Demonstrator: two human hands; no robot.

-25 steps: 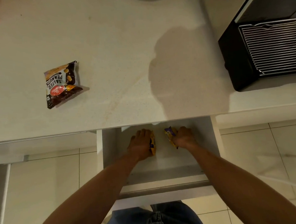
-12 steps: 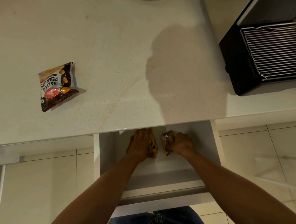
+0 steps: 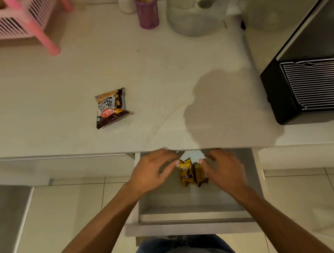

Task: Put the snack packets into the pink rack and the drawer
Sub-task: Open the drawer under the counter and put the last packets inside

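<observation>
A pale, speckled stone-look countertop (image 3: 158,71) fills the upper half of the frame, smooth and matte with a soft shadow blot to the right of centre. On it, left of centre, lies 1 crinkly foil salted peanuts packet (image 3: 110,107), dark brown and orange with white lettering, flat on its back and well apart from everything else. In the upper left corner stands 1 pink plastic rack (image 3: 14,22) with slatted basket sides and round tube legs. Along the top edge I count 1 purple ribbed cup (image 3: 147,11) holding wooden sticks and 1 large clear rounded jar (image 3: 195,11) just beside it. At the right edge sits 1 black boxy appliance (image 3: 278,93) with a ribbed metal grille.

Below the counter edge, lower centre, 1 white smooth-sided drawer (image 3: 188,213) is pulled open. Inside it, near the back, 2 small glossy yellow-and-purple snack packets (image 3: 192,173) stand on edge, side by side and touching.

2 bare hands reach in. The left hand (image 3: 155,169) sits just left of the packets, fingers loosely spread and relaxed, gripping nothing; whether a fingertip touches the packet I cannot tell. The right hand (image 3: 222,169) is just right of them, blurred, fingers splayed and loose, also holding nothing.
</observation>
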